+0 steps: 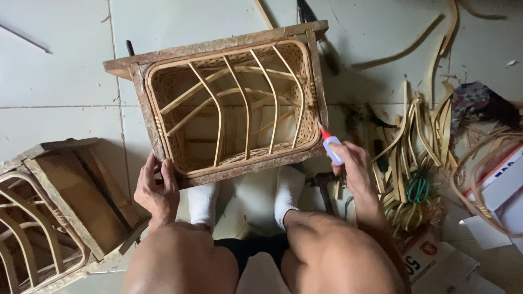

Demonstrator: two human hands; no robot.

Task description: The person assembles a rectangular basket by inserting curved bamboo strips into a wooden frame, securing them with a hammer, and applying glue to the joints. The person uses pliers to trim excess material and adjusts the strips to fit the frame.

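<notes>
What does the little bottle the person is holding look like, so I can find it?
Start at the big wooden frame with the woven basket on the tiled floor. At its lower right corner, the right hand holds a small glue bottle with its tip at the rim. It alone is pale blue with a red pointed nozzle.

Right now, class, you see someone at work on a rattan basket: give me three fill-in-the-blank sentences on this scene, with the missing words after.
1. The right hand holds a small glue bottle whose cap is coloured ____.
2. The left hand rests on the wooden frame's near-left ____.
3. The green-handled scissors lie among the loose rattan strips, on the person's ____ side.

Missing words: red; corner; right
</notes>
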